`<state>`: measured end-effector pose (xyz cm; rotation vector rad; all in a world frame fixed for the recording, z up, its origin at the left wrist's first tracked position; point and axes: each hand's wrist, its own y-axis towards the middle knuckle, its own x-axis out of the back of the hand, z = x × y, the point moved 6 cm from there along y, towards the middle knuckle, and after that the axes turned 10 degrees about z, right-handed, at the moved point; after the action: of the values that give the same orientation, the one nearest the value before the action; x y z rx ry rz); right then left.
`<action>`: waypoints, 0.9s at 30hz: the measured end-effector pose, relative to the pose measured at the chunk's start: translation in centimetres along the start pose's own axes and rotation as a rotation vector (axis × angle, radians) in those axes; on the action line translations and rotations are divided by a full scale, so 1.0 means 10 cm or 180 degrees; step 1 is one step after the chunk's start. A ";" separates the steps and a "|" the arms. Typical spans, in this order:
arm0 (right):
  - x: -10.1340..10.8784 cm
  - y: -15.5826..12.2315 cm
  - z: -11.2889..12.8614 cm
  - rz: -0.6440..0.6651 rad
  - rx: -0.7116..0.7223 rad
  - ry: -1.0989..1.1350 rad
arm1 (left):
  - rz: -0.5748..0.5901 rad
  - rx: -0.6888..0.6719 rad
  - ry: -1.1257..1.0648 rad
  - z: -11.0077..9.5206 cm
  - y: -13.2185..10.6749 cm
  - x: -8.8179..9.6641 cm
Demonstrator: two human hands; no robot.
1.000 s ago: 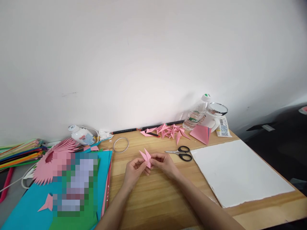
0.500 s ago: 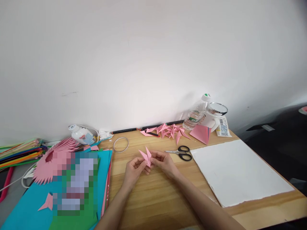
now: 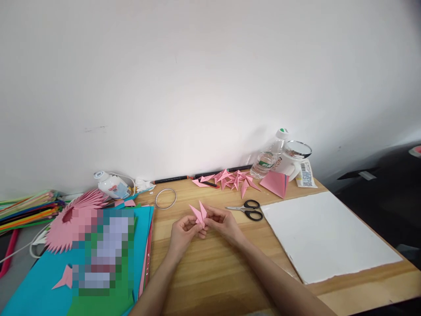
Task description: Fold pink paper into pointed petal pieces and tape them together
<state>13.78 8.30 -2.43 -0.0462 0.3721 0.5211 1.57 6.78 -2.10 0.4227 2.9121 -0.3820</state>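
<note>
A pink folded-paper origami piece (image 3: 200,215), with two points sticking up, is held between both hands above the wooden table. My left hand (image 3: 184,232) grips its lower left part, thumb in front and fingers behind. From the other side my right hand (image 3: 223,223) pinches its right edge. Just right of my right hand lies a pair of black-handled scissors (image 3: 251,210). Beyond the hands, several similar pink folded pieces (image 3: 235,179) are heaped near the wall. The fingers hide the lower part of the held piece.
A white board (image 3: 332,237) covers the table's right side. Behind it stand a water bottle (image 3: 265,160), a white mug (image 3: 291,160) and a pink paper stack (image 3: 275,183). Leftward are a ring (image 3: 165,199), blue sheets (image 3: 39,272), a pink paper wheel (image 3: 59,228) and a white bottle (image 3: 113,186).
The upright points of the origami piece have shifted slightly left and turned a little. Both hands keep their hold in nearly the same place.
</note>
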 end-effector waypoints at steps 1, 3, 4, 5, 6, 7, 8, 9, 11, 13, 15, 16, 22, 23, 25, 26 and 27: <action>0.00 0.00 0.00 -0.0007 -0.0007 -0.0018 | 0.0009 -0.0010 -0.0013 0.00 0.00 0.00; 0.01 -0.01 0.01 -0.0003 -0.0004 -0.0023 | 0.0026 -0.0038 -0.0019 -0.02 0.00 -0.01; 0.01 -0.01 0.01 0.0018 0.0002 -0.0017 | 0.0026 -0.0043 -0.0006 -0.02 0.00 -0.02; 0.00 -0.01 0.01 0.0044 0.0009 -0.0009 | 0.0014 -0.0045 0.0013 -0.03 -0.01 -0.02; 0.00 -0.01 0.01 0.0066 0.0015 -0.0004 | 0.0002 -0.0041 0.0037 -0.04 -0.01 -0.02; 0.00 -0.01 0.01 0.0079 0.0015 -0.0001 | -0.0006 -0.0034 0.0056 -0.04 -0.01 -0.02; 0.00 -0.01 0.01 0.0081 0.0012 -0.0001 | -0.0004 -0.0031 0.0064 -0.05 -0.01 -0.02; 0.00 -0.01 0.01 0.0065 0.0014 -0.0007 | 0.0002 -0.0036 0.0064 -0.05 -0.01 -0.02; 0.01 -0.01 0.01 0.0023 0.0013 -0.0050 | 0.0020 -0.0042 0.0044 -0.04 -0.01 -0.02; 0.01 0.00 0.00 0.0003 0.0003 -0.0124 | 0.0015 -0.0044 0.0022 -0.04 -0.01 -0.02; 0.01 0.00 -0.01 -0.0013 -0.0004 -0.0189 | -0.0003 -0.0033 0.0024 -0.03 -0.01 -0.02; 0.01 0.00 -0.01 -0.0016 -0.0006 -0.0219 | -0.0006 -0.0027 0.0033 -0.03 -0.01 -0.02; 0.00 0.00 0.00 -0.0018 0.0021 -0.0304 | -0.0012 -0.0053 0.0073 -0.03 -0.01 -0.02; 0.00 -0.01 0.00 -0.0021 0.0016 -0.0265 | -0.0017 -0.0065 0.0078 -0.03 -0.01 -0.02; -0.01 -0.01 -0.02 -0.0019 0.0000 -0.0157 | -0.0026 -0.0077 0.0091 -0.02 0.00 -0.02; -0.01 -0.01 -0.02 -0.0013 -0.0010 -0.0097 | -0.0037 -0.0081 0.0095 -0.02 0.00 -0.01; -0.01 -0.01 -0.03 -0.0001 -0.0021 -0.0032 | -0.0040 -0.0077 0.0102 -0.01 0.00 0.00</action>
<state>13.65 8.07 -2.68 -0.0501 0.3606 0.5220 1.58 6.80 -1.98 0.4106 2.9485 -0.3446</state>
